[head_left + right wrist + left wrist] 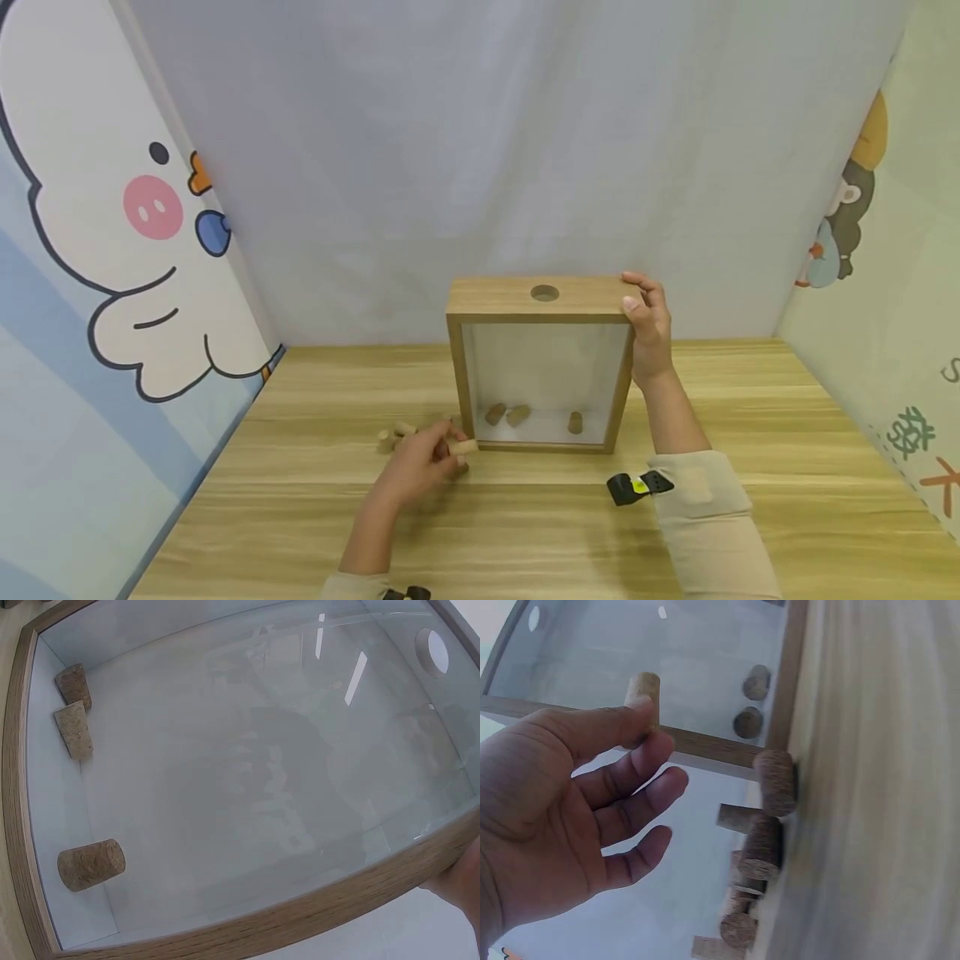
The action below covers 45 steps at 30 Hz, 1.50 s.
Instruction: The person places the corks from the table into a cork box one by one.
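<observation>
Pale sleeves (716, 533) are closest, low over the table (810, 442). Past them, the left hand (422, 460) pinches one cork (463, 447) with its thumb and pointing finger; its other fingers are loose and a bit bent. That cork is by the bottom left corner of the wooden box (592, 293) (I can't tell if they touch). The right hand (651, 329) grips the box's top right corner, thumb on top. Three corks (91, 864) sit inside. Loose corks (776, 784) lie on the side toward the table's left edge.

Just two fingertips hold the cork, so it could slip out and roll (round things love rolling). A bump could send the loose corks toward that left edge. The box looks tall and thin, so a hard push up top might tip it.
</observation>
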Tool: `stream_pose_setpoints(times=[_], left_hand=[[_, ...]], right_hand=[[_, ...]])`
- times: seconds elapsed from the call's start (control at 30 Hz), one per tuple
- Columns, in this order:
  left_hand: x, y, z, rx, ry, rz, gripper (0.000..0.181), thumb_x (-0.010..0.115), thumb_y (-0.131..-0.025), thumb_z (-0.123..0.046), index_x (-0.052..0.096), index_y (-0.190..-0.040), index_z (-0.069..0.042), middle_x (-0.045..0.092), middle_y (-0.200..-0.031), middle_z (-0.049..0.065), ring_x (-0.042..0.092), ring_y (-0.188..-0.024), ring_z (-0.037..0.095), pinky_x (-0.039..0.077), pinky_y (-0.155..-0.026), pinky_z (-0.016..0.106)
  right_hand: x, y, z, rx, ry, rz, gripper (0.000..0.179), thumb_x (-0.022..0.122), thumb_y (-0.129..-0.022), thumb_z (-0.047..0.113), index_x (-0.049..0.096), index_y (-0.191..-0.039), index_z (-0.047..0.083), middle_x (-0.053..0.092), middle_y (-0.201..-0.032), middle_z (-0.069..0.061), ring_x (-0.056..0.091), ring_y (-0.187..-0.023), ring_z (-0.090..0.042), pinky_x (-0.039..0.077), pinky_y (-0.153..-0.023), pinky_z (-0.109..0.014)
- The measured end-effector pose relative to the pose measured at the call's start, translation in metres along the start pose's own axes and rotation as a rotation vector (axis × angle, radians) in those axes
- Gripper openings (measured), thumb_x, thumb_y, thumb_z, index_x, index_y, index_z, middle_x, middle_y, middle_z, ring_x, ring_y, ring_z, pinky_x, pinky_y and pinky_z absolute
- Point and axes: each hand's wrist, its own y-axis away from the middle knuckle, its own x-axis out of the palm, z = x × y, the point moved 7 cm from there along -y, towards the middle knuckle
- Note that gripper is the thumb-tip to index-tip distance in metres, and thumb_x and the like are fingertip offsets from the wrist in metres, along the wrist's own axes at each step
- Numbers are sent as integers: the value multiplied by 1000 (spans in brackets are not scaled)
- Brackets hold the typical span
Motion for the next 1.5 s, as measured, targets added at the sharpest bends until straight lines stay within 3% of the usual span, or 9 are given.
stream_pose_setpoints(times=[0.17, 0.33, 0.53, 0.7, 0.83, 1.1, 1.33, 1.5], left_hand=[[-11, -2, -10, 58, 17, -4, 18, 66, -87, -10, 60, -103, -8, 55, -79, -3, 52, -70, 11, 46, -62, 28], [-19, -6, -14, 33, 93, -1, 17, 64, -89, -14, 60, -105, -11, 61, -95, -1, 57, -82, 16, 49, -71, 32], [-26, -12, -26, 8, 248, 5, 16, 64, -88, -9, 59, -104, -8, 60, -90, 0, 56, -78, 16, 49, -68, 30], [-39, -15, -53, 32, 345, -46, 17, 65, -85, 2, 58, -101, 1, 60, -89, 7, 58, -78, 23, 48, -66, 29], [-47, -20, -71, 64, 352, -94, 18, 65, -85, 1, 58, -101, 0, 61, -93, 8, 58, -84, 23, 48, -71, 34], [-57, -38, -93, 168, 327, -155, 21, 69, -83, -4, 59, -100, -8, 61, -93, 0, 57, -86, 16, 47, -73, 41], [-66, -47, -110, 210, 384, -193, 20, 65, -88, -9, 58, -106, -7, 61, -96, 4, 56, -89, 17, 46, -72, 38], [-77, -54, -127, 276, 349, -246, 28, 61, -90, -9, 57, -118, -6, 61, -102, 6, 57, -87, 17, 48, -71, 36]], right_hand=[[1, -1, 0, -7, 1, 3, 33, 49, -83, 23, 54, -115, 21, 41, -123, -6, 38, -102, -21, 27, -85, -37], [2, -1, 1, 3, -20, 4, 32, 50, -83, 23, 54, -115, 21, 42, -120, -9, 40, -97, -20, 31, -81, -36], [5, -2, 1, 5, -14, 12, 33, 50, -84, 23, 54, -116, 21, 39, -127, -8, 37, -104, -21, 28, -85, -37], [5, -1, -1, 33, -16, 11, 33, 49, -84, 23, 53, -116, 21, 41, -122, -6, 39, -100, -20, 30, -83, -36], [3, 0, 1, 34, -13, -5, 32, 49, -84, 23, 54, -115, 20, 38, -127, -6, 36, -106, -21, 26, -87, -38], [1, -5, 9, 5, 10, -19, 32, 48, -83, 21, 57, -114, 17, 37, -134, -7, 15, -130, -25, 3, -102, -45], [2, -9, 12, 10, 47, -17, 33, 47, -83, 17, 58, -114, 15, 42, -130, -8, 22, -126, -24, 10, -101, -44], [3, -8, 14, 63, 103, -7, 35, 45, -84, 15, 56, -117, 9, 40, -131, -7, 27, -122, -22, 16, -99, -43]])
